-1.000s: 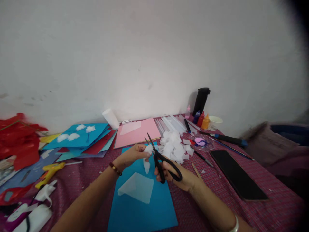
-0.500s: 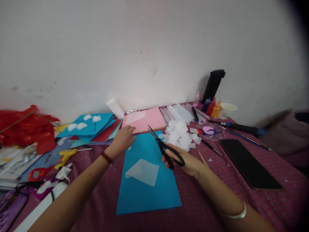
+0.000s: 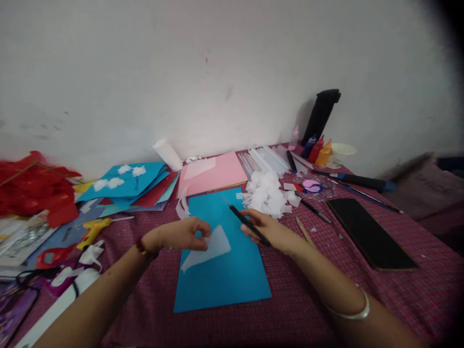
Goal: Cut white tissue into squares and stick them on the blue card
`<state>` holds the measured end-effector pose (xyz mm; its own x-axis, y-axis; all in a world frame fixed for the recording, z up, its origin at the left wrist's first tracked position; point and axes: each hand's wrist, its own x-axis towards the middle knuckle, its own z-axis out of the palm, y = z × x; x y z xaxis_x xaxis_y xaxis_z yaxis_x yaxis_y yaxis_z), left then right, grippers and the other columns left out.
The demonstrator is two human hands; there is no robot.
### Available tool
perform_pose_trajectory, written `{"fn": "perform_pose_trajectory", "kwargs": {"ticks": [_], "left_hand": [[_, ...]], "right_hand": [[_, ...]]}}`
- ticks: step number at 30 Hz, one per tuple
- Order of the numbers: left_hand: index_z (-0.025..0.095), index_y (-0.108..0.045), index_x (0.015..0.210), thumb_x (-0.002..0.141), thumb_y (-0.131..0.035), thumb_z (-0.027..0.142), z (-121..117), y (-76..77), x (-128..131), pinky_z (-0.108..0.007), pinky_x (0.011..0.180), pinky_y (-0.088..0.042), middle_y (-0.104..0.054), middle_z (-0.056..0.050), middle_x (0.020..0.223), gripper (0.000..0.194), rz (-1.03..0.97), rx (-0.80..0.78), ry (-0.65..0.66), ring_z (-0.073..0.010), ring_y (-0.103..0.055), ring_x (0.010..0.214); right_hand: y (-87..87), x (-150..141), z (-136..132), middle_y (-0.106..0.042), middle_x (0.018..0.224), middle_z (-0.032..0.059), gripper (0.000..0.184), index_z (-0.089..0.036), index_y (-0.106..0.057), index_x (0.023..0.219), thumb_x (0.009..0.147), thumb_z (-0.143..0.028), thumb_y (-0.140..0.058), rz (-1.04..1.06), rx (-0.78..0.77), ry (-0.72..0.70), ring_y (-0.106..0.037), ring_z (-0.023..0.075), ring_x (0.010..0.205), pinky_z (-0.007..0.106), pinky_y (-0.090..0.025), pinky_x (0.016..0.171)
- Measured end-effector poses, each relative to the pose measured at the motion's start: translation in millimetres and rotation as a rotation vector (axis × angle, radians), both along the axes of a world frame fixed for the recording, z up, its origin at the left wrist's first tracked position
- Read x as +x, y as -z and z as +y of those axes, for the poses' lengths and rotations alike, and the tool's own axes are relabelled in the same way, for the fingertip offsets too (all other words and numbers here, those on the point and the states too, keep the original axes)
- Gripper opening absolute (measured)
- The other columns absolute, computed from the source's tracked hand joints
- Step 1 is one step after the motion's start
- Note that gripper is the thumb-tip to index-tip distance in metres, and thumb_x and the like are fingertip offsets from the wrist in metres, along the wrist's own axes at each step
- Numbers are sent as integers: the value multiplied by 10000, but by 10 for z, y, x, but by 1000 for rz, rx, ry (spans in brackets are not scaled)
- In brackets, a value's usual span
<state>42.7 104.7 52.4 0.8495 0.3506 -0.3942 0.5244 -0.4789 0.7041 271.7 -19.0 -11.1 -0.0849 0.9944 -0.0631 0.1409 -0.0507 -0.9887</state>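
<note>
My left hand [image 3: 186, 234] pinches the upper left edge of a thin white paper piece [image 3: 213, 246], which lies slightly raised over a blue paper sheet [image 3: 224, 285]. My right hand [image 3: 266, 231] is closed round a pair of black-handled scissors [image 3: 250, 226]. Their blades point up and left above the blue sheet, seen edge-on and looking closed. A curled white paper strip [image 3: 182, 207] lies at the sheet's upper left corner. Just beyond my right hand is a heap of white paper scraps [image 3: 266, 193].
Pink paper [image 3: 221, 174] lies behind the blue sheet. At left are blue cards with white puffs [image 3: 125, 183], a yellow glue gun [image 3: 94, 231] and red plastic [image 3: 36, 183]. A black phone-like slab [image 3: 369, 234], paint bottles [image 3: 324, 153] and a cutter [image 3: 353, 181] are at right.
My left hand has left a white strip by the blue sheet's upper left corner, come back and taken hold of the white paper piece. The scissors have turned edge-on, their blades closer together.
</note>
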Motion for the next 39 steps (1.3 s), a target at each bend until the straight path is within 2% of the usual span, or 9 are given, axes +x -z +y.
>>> {"fn": "perform_pose_trajectory", "kwargs": {"ticks": [3,6,11,14,16,20,26,30,39], "left_hand": [[176,-587,657,602,-705,401,-39,-191,-209,-243,551,-383,-581,-4,643,259,-224,-328,-292,-136,-503,562],[186,-565,693,480,-751,501,-127,-188,-327,-239,466,-353,-562,-4,605,423,-456,-472,-584,-130,-485,485],[181,-507,643,526,-712,522,-242,39,-244,-229,472,-329,-542,-27,606,415,-416,-430,-473,-138,-484,541],[179,-484,637,633,-648,412,-312,164,-110,-222,494,-319,-496,3,622,285,-355,-377,-305,-113,-435,548],[177,-461,624,683,-604,314,-361,247,-20,-214,504,-303,-443,26,617,207,-318,-309,-216,-98,-395,553],[181,-452,655,758,-563,264,-420,421,61,-207,495,-264,-365,54,610,173,-323,-240,-227,-86,-322,545],[155,-617,755,696,-668,303,-332,606,-86,-206,478,-275,-487,39,614,168,-217,-533,-274,-86,-362,514],[155,-657,816,674,-694,316,-270,611,-86,-226,591,-401,-594,2,679,218,-444,-586,-502,-133,-491,622],[182,-617,821,723,-679,269,-302,610,-69,-179,472,-397,-561,29,667,145,-580,-548,-711,-96,-476,551]], "right_hand": [[27,-71,-31,-650,1016,91,483,-213,-572,1226,749,-213,-647,-592,147,29,-588,258,920,356,-423,793],[30,-167,-69,-606,1104,141,517,-189,-587,1231,720,-125,-625,-858,213,3,-540,302,1040,407,-392,899],[-22,-244,-103,-610,1095,126,277,-171,-656,1069,874,-315,-522,-413,290,35,-541,270,1043,421,-389,937],[-7,-287,-106,-656,908,100,607,-145,-645,1009,921,-608,-263,187,100,-134,-611,228,868,382,-461,791],[27,-332,-103,-640,791,59,675,-134,-637,957,849,-715,-311,387,-16,-199,-600,184,726,323,-458,681],[82,-397,-89,-554,652,-38,419,-135,-619,811,681,-517,-732,274,-111,-120,-459,87,566,223,-366,556],[68,-244,-44,-557,592,-51,328,-145,-610,776,675,-427,-745,307,-174,132,-464,86,502,212,-374,478],[23,-169,-5,-652,657,-12,363,-130,-665,811,624,-418,-783,369,-175,299,-540,108,560,234,-433,555],[32,-182,-5,-696,739,10,325,-151,-707,845,634,-389,-777,337,-193,311,-568,128,611,252,-450,597]]}}
